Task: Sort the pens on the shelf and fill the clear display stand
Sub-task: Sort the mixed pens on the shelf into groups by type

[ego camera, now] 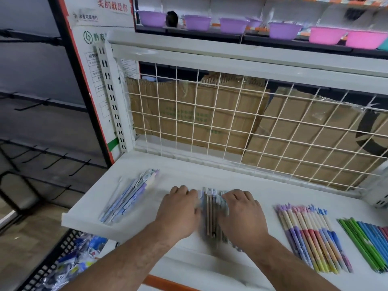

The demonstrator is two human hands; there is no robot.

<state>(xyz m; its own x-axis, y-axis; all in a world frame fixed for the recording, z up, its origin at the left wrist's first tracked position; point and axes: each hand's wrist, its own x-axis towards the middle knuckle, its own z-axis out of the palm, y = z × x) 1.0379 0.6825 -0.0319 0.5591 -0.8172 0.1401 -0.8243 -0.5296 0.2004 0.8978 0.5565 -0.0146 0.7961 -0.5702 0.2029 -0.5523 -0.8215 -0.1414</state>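
White metal shelf [189, 177] at about waist height, backed by a wire grid [231, 114] with flattened cardboard [189, 114] stood behind it; on the shelf above sits a row of purple bowls [197, 22] running into pink bowls [327, 35] at the right. Both of the person's hands lie palm-down on a middle pile of pens [211, 213], which is blurred and shows only in the gap between them. The left hand [180, 208] covers the pile's left edge with its knuckles raised and fingertips hidden, so I cannot tell whether it grips any pen. The right hand [241, 213] lies on the pile's right side, fingers spread and only lightly bent, pressing rather than gripping. Well to the left lies a slanted group of blue and lilac pens [130, 196]. To the right, apart from the hands, a neat row of pastel pens [310, 234] lies side by side, and just beyond it a row of green and blue pens [365, 242] reaches the frame's edge. Below the shelf's left corner a black mesh basket [52, 263] holds blue and white packets [79, 255].
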